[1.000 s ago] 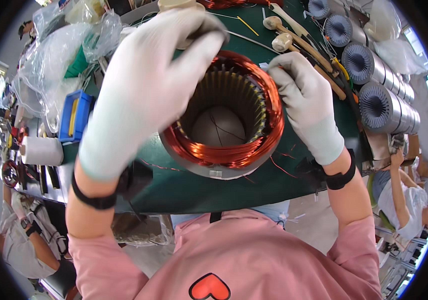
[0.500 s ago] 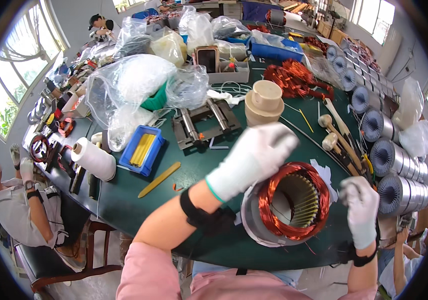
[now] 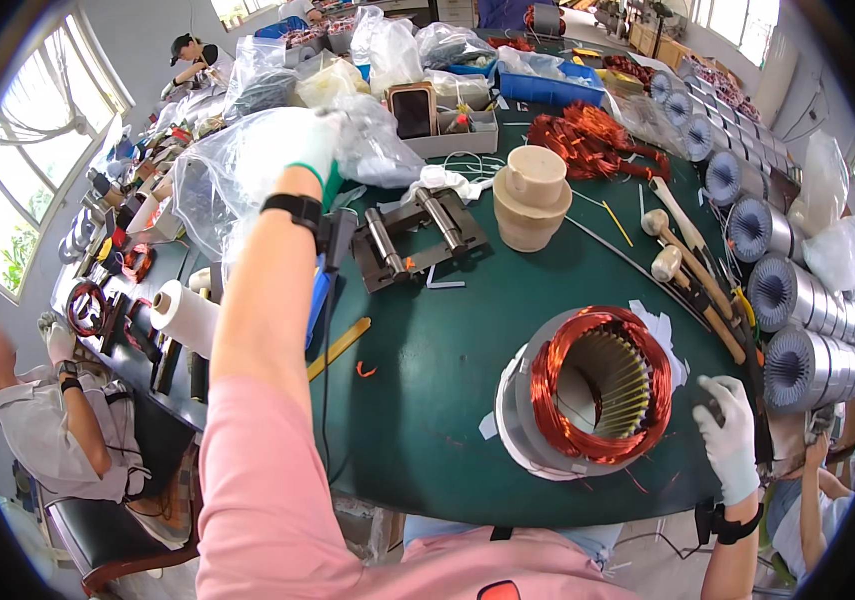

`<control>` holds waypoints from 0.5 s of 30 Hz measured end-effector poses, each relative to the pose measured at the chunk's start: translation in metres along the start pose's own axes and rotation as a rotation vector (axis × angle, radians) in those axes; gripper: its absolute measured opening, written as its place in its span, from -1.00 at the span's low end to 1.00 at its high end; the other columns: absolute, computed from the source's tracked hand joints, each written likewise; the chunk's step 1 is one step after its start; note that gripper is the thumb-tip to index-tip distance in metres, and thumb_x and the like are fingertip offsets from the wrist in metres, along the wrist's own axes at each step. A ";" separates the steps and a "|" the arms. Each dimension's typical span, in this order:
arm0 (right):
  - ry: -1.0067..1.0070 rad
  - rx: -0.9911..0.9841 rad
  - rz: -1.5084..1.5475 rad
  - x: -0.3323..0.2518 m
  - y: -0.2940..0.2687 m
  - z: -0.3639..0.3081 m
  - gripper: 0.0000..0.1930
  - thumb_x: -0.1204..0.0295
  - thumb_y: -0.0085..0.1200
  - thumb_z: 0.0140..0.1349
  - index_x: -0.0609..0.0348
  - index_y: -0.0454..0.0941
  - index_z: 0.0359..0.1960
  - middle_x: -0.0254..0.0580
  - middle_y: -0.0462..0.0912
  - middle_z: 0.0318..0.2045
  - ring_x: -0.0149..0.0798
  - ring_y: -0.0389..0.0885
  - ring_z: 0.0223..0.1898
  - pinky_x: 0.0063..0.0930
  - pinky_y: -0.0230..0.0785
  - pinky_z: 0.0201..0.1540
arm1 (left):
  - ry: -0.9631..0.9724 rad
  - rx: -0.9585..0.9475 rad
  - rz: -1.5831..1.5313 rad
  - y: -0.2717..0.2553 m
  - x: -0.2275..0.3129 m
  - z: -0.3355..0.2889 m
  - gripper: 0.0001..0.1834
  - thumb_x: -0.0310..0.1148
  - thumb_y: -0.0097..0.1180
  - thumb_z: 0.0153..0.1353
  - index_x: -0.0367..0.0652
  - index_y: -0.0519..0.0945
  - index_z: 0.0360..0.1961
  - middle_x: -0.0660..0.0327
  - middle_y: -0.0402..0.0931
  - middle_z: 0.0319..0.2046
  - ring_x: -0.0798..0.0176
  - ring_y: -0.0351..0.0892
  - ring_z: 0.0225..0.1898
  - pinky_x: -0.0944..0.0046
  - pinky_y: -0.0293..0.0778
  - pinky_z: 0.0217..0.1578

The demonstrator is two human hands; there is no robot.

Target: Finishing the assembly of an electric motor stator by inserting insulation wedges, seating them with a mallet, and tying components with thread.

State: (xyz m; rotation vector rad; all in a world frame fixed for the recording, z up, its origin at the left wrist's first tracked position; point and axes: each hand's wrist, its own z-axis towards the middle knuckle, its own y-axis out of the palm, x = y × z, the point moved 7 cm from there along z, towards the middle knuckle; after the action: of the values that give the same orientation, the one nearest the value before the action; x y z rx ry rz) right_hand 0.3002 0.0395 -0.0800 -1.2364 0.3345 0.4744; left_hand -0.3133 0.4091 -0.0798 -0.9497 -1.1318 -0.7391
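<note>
My left hand [image 3: 315, 142], in a white glove, reaches far across the table to the clear plastic bags [image 3: 268, 150] beside a green container [image 3: 332, 188]. Its fingers blend into the plastic, so I cannot see how they are placed. At the right table edge hangs my gloved right hand [image 3: 728, 437], its fingers loosely bent and apart, holding nothing. Beside it, a motor stator [image 3: 531, 400] with a ring of copper windings [image 3: 656, 405] stands bore upward on the table, slightly tilted in view. White paper pieces [image 3: 660, 335] lie against it.
A beige stepped block [image 3: 533, 205], a metal fixture with two rods [image 3: 416, 235] and mallets [image 3: 670, 262] lie beyond the stator. Several stator cores [image 3: 788, 370] line the right. A thread cone [image 3: 186, 318] and a seated co-worker [image 3: 48, 420] are at left.
My left hand has left the stator and swung up and left to the plastic bags. My right hand has dropped slightly and its fingers have loosened.
</note>
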 end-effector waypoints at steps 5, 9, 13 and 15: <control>0.373 -0.049 0.346 0.034 0.002 -0.018 -0.75 0.59 -0.04 0.35 0.42 0.64 -0.06 -0.19 0.61 -0.47 -0.50 0.42 -0.57 -0.51 0.31 -0.44 | 0.272 0.027 0.425 -0.034 0.083 -0.068 -0.59 -0.18 0.23 0.22 -0.01 0.62 0.09 0.03 0.67 -0.10 0.09 0.67 -0.13 0.09 0.57 -0.14; -0.223 -0.047 -0.137 -0.010 -0.004 -0.017 -0.70 0.59 0.10 0.19 0.35 0.65 -0.03 -0.13 0.59 -0.43 -0.11 0.60 -0.38 -0.26 0.45 -0.22 | 0.304 -0.221 1.417 0.024 0.132 -0.146 -0.55 -0.16 0.14 0.27 0.00 0.59 0.17 -0.10 0.52 0.17 -0.09 0.63 0.01 0.00 0.57 0.00; 0.143 -0.135 0.295 0.013 -0.006 -0.005 -0.72 0.53 0.06 0.22 0.31 0.66 -0.05 -0.09 0.70 -0.29 -0.28 0.54 -0.51 -0.46 0.44 -0.36 | 0.794 -0.149 0.717 0.038 0.131 -0.203 -0.49 -0.14 0.11 0.33 -0.18 0.51 0.22 -0.08 0.55 0.15 -0.08 0.59 0.12 0.07 0.46 0.15; -0.147 -0.072 0.094 -0.022 -0.018 0.014 -0.57 0.55 0.04 0.23 0.21 0.57 0.17 -0.15 0.60 -0.26 -0.30 0.54 -0.31 -0.48 0.43 -0.24 | 0.690 -0.388 0.434 0.066 0.135 -0.248 -0.47 -0.15 0.13 0.33 -0.24 0.50 0.22 0.03 0.59 0.10 0.11 0.58 0.11 0.16 0.43 0.16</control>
State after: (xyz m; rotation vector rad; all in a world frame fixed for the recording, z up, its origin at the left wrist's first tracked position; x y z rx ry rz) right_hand 0.2903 0.0444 -0.0502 -1.2511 0.2527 0.6592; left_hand -0.1177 0.2104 0.0007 -1.0927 -0.1671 -0.8453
